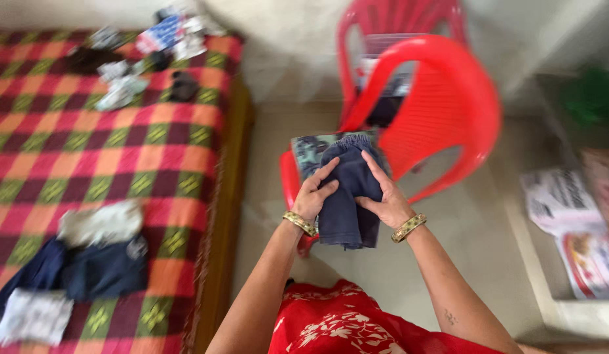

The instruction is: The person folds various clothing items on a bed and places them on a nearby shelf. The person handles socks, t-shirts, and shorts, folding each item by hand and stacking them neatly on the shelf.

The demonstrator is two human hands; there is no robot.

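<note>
My left hand (315,194) and my right hand (385,197) grip a folded dark blue garment (345,196) from either side, held up in front of me. Under it lies a patterned folded cloth (309,152), which rests on the seat of a red plastic chair (448,98). Both wrists wear gold bangles. My red floral top fills the bottom of the view.
A bed with a red, orange and green checked cover (108,151) stands at left. Folded clothes (88,262) lie near its front and loose small items (147,52) at its far end. Printed papers (566,223) lie on the floor at right.
</note>
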